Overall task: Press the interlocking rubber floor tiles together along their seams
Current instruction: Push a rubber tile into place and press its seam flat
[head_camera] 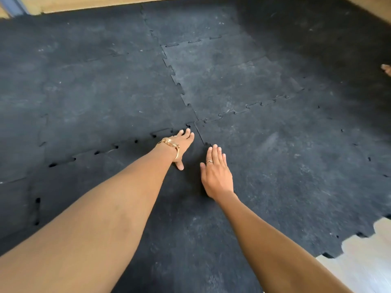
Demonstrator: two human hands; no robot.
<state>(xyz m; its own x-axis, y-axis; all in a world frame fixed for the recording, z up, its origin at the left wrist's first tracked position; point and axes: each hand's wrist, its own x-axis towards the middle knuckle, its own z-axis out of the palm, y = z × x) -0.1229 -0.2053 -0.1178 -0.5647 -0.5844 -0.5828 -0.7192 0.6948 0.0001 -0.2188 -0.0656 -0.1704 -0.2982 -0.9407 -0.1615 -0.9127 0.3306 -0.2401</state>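
Black rubber floor tiles (275, 166) with jigsaw edges cover most of the floor. A toothed seam (105, 151) runs leftward from the four-tile corner (195, 122), with small gaps showing along it. My left hand (183, 148), a gold bracelet on its wrist, lies flat with fingertips at that seam near the corner. My right hand (215, 172), wearing a ring, rests flat and open on the near tile, fingertips close to the seam (203, 140) running toward me. Neither hand holds anything.
Bare pale floor (364, 256) shows at the lower right past a toothed tile edge. A light wall base (95, 5) runs along the top. Another person's toes (386, 69) peek in at the right edge. More seams (249, 108) cross the mat beyond my hands.
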